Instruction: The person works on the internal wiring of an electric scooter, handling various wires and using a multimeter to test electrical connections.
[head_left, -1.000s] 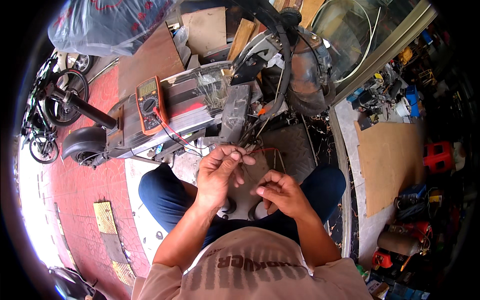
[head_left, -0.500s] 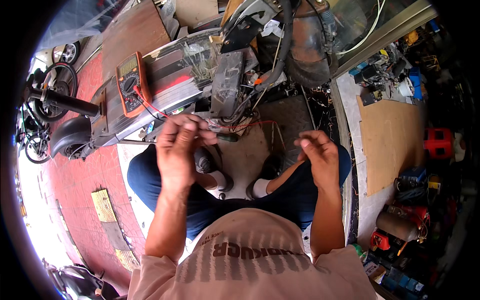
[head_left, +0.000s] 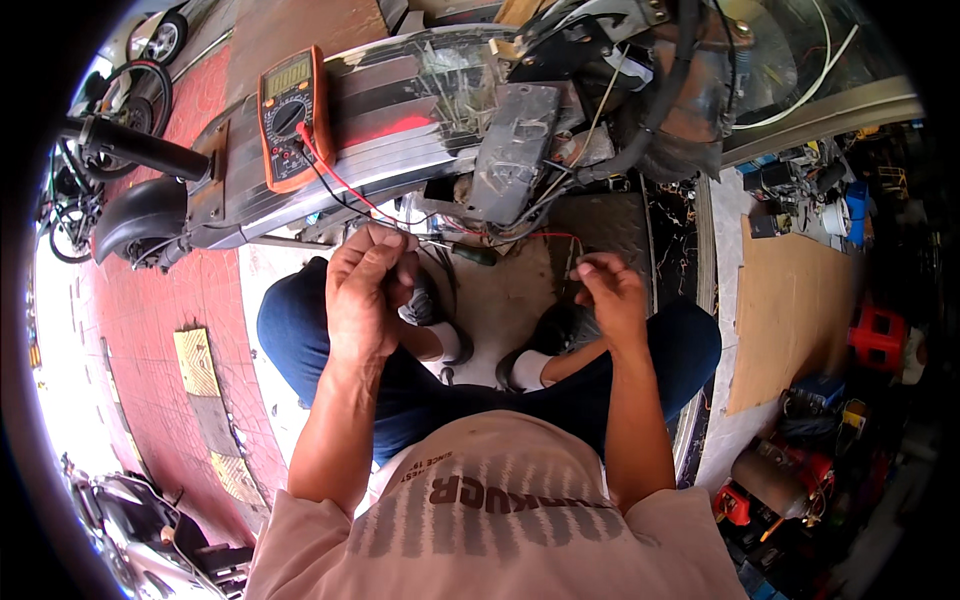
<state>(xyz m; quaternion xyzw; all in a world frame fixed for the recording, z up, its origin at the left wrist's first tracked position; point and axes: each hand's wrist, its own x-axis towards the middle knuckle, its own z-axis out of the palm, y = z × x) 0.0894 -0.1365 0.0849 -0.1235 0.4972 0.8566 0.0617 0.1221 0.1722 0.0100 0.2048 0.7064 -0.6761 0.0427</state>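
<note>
My left hand (head_left: 362,290) is closed in a pinch above my left knee. A red and a black test lead (head_left: 345,188) run down to its fingers from an orange digital multimeter (head_left: 292,118), and a slim pale tip sticks out to the right. What sits inside the fingers is mostly hidden. To the right, my right hand (head_left: 614,292) pinches the end of a thin red wire (head_left: 550,235). That wire stretches leftward between the hands, below a scuffed dark box (head_left: 515,150) with several cables. A dark green handle (head_left: 474,254) lies beneath the wire.
The multimeter rests on a long scooter deck (head_left: 380,100) with a black wheel (head_left: 150,220) at its left. Rusty scooter parts (head_left: 680,110) stand at upper right. A brown board (head_left: 785,310) and a red tool case (head_left: 877,335) lie to the right.
The view has shifted, so the multimeter and deck appear higher. My right hand has come to the wire's end and closed on it. My left hand stays pinched near the leads.
</note>
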